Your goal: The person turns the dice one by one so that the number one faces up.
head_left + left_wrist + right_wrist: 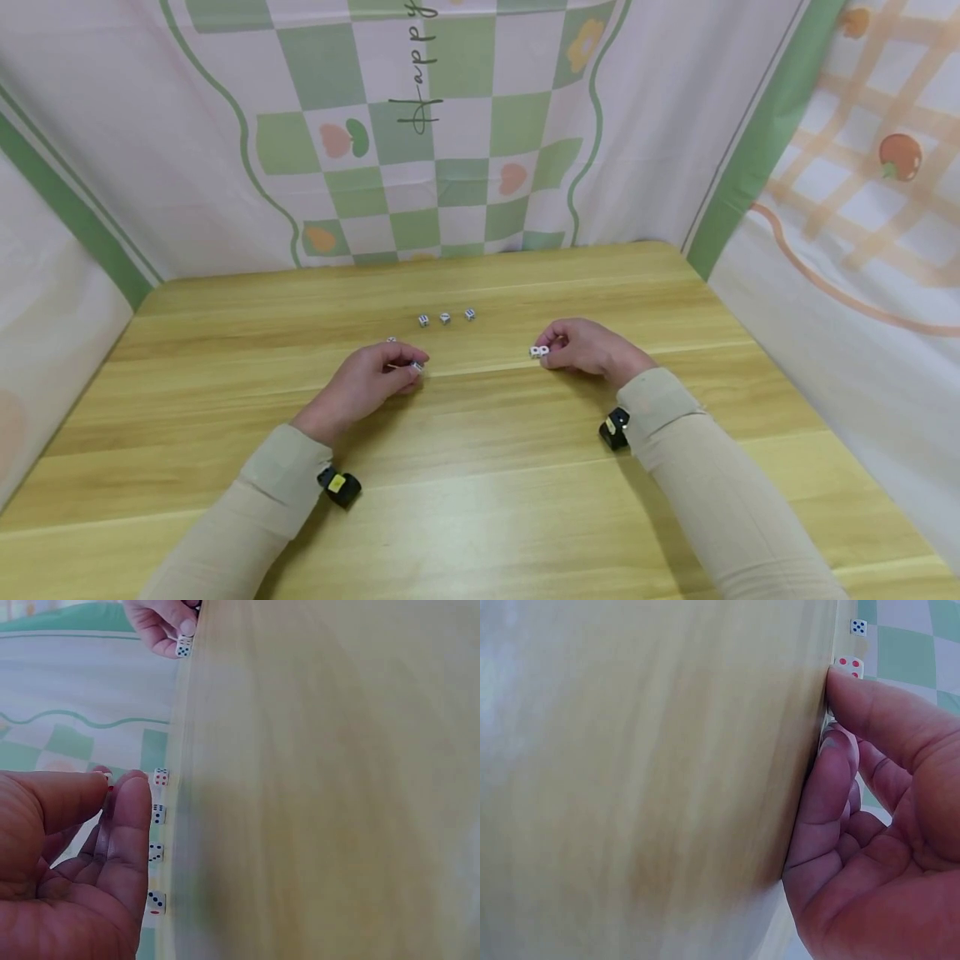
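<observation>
On the wood-grained table point(480, 467), three white dice point(446, 318) are set out in a spaced row towards the far edge. Nearer and to the left, a small die point(417, 367) is pinched between the thumb and fingers of the left hand point(363, 382), by which a further die point(391, 340) just behind is partly hidden. On the other side, a right-hand die point(544, 351) is gripped at the fingertips of the right hand point(588, 346); just beside it an outer die point(534, 352) is seen, though whether it is held too cannot be told. Both forearms are covered by beige sleeves point(720, 483), and beyond the table a green-and-white checked cloth point(412, 192) is hung, marked with the word "Happy"
</observation>
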{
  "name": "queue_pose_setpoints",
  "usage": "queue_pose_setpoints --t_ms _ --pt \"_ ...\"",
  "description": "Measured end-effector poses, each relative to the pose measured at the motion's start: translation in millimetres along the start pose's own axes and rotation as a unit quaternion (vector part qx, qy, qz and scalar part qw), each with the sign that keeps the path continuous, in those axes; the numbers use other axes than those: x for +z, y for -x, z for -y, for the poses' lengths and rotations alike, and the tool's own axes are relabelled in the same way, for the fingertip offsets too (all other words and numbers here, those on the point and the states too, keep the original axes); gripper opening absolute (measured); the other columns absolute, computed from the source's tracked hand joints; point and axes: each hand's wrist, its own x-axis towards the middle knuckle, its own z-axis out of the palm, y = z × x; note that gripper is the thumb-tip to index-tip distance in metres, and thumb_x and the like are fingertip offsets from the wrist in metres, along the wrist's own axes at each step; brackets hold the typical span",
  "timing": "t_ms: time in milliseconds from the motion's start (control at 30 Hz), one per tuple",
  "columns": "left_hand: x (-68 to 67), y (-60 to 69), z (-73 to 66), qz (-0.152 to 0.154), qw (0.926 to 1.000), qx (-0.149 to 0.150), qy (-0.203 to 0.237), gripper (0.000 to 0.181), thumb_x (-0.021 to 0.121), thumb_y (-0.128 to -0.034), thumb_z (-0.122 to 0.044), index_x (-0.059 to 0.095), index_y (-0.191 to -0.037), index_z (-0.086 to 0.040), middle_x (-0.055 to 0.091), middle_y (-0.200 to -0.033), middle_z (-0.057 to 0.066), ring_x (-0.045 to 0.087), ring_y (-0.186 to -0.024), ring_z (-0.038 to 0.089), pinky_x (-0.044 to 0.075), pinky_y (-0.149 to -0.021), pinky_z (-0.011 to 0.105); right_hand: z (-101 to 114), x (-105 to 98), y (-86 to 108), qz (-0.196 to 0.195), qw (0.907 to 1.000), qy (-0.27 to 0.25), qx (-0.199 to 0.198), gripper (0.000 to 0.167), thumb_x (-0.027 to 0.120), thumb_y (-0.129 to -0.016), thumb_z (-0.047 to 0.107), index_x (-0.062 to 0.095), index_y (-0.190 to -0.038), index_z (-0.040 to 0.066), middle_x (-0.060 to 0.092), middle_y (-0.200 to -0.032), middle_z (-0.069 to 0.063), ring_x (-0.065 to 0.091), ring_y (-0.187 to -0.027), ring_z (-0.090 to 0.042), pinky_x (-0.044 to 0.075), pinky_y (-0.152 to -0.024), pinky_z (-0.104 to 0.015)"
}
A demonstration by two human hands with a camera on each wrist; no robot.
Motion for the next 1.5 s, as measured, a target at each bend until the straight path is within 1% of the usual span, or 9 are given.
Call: queue_pose_setpoints --t_ms 233,533,700,800,900,967,1100,1333,1500 --pt "-0.1 1.1 -0.5 -0.018 0.9994 -0.002 -0.031 0.024 0.069 -0.1011 -0.015 0.068 -0.124 -0.008 0.072 -0.11 0.005 0.067 -0.099 0.018 0.056 -0.086 0.034 -0.7 -0.7 -0.4 -0.002 1.0 0.007 0.003 0.025 0.073 -0.096 0.01 0.067 -0.118 0.0 0.062 -0.095 -0.005 0.052 -0.084 -0.017 0.045 -0.077 -0.029" --pt "0.0 0.5 -1.3 -0.017 0.9998 -0.011 -0.007 0.017 0.067 -0.1019 -0.01 0.067 -0.119 -0.007 0.073 -0.112 0.008 0.071 -0.102 0.018 0.058 -0.087 0.032 -0.8 -2.0 -0.5 -0.002 0.9998 0.017 0.0 0.025 0.073 -0.096 0.012 0.067 -0.118 0.001 0.063 -0.097 -0.005 0.053 -0.085 -0.018 0.045 -0.079 -0.031" --pt "-1.2 0.8 -0.5 -0.001 1.0 -0.003 0.007 0.025 0.064 -0.104 -0.01 0.066 -0.128 -0.003 0.072 -0.12 0.012 0.071 -0.108 0.022 0.059 -0.089 0.03 -0.8 -1.8 -0.3 -0.001 0.9999 0.013 0.003 0.025 0.073 -0.096 0.011 0.067 -0.118 0.001 0.063 -0.096 -0.005 0.053 -0.084 -0.018 0.045 -0.078 -0.031" --pt "-1.7 1.6 -0.2 0.003 0.9999 0.003 -0.014 0.027 0.064 -0.1047 -0.014 0.069 -0.13 -0.007 0.072 -0.122 0.009 0.068 -0.108 0.021 0.058 -0.091 0.032 -0.9 -1.7 -0.6 -0.002 0.9999 0.011 0.004 0.024 0.073 -0.096 0.011 0.067 -0.117 0.002 0.063 -0.096 -0.005 0.053 -0.084 -0.018 0.045 -0.078 -0.031" --pt "-1.9 2.5 0.1 -0.001 0.9988 0.013 -0.048 0.023 0.065 -0.1043 -0.019 0.072 -0.126 -0.011 0.073 -0.12 0.005 0.063 -0.102 0.02 0.055 -0.088 0.034 -1.1 -1.9 -1.3 0.0 0.9999 0.011 0.002 0.024 0.073 -0.096 0.01 0.067 -0.117 0.001 0.062 -0.095 -0.005 0.053 -0.083 -0.018 0.045 -0.077 -0.031" --pt "-1.9 3.2 0.3 -0.005 0.9981 0.017 -0.06 0.022 0.066 -0.1041 -0.02 0.073 -0.123 -0.013 0.073 -0.118 0.004 0.06 -0.098 0.02 0.053 -0.085 0.035 -1.1 -2.0 -1.6 0.001 1.0 0.009 0.003 0.024 0.073 -0.096 0.01 0.067 -0.117 0.001 0.062 -0.095 -0.005 0.053 -0.083 -0.018 0.045 -0.077 -0.03" --pt "-1.6 3.8 0.4 -0.009 0.998 0.017 -0.06 0.021 0.066 -0.104 -0.02 0.072 -0.123 -0.012 0.071 -0.116 0.004 0.058 -0.097 0.021 0.052 -0.084 0.036 -1.1 -2.5 -1.3 0.004 1.0 0.009 0.0 0.024 0.073 -0.096 0.01 0.067 -0.117 0.001 0.062 -0.095 -0.005 0.053 -0.083 -0.018 0.045 -0.076 -0.03" --pt "-0.2 3.2 0.0 -0.028 0.9973 0.021 -0.064 0.022 0.07 -0.101 -0.015 0.07 -0.122 -0.008 0.072 -0.113 0.003 0.064 -0.103 0.021 0.054 -0.087 0.035 -0.7 -2.7 1.0 0.002 0.9999 0.01 0.008 0.024 0.073 -0.096 0.011 0.067 -0.118 0.001 0.062 -0.096 -0.005 0.053 -0.085 -0.019 0.045 -0.079 -0.031" --pt "-0.2 3.6 -0.5 -0.025 0.9973 0.022 -0.066 0.024 0.069 -0.1013 -0.015 0.07 -0.125 -0.01 0.072 -0.115 0.003 0.063 -0.103 0.021 0.054 -0.088 0.036 -0.3 -3.2 1.8 0.003 0.9999 0.005 0.011 0.024 0.073 -0.096 0.01 0.067 -0.118 0.001 0.062 -0.095 -0.005 0.053 -0.083 -0.018 0.045 -0.078 -0.031"
